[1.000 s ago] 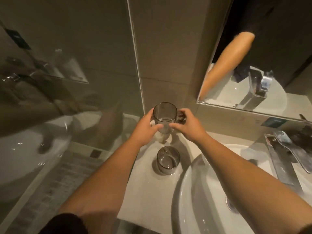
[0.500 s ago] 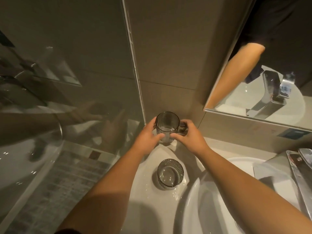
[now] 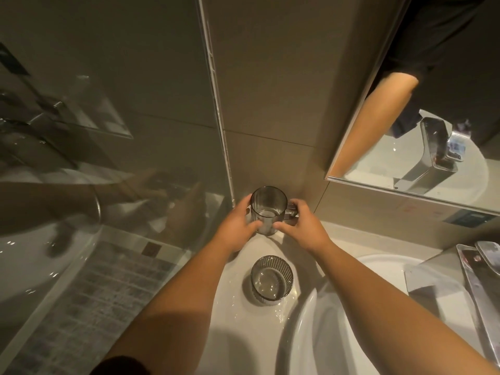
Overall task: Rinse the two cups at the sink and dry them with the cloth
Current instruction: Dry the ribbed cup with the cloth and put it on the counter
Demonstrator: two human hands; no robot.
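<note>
A smoky clear glass cup with a handle (image 3: 267, 205) stands upright in the far corner of the pale counter (image 3: 238, 328). My left hand (image 3: 238, 228) wraps its left side and my right hand (image 3: 300, 226) holds its right side at the handle. A second, ribbed clear glass cup (image 3: 271, 279) stands upright on the counter just nearer to me, touched by neither hand. Water drops glisten on the counter around it. I see no cloth.
A white basin (image 3: 338, 320) lies to the right with a chrome tap (image 3: 481, 280) at the right edge. A mirror (image 3: 405, 117) hangs above it. On the left stands a glass shower panel (image 3: 108, 158); a tiled wall closes the corner.
The cup in both hands has come down to the counter corner. The view has swung left, so the tap now sits at the frame's right edge.
</note>
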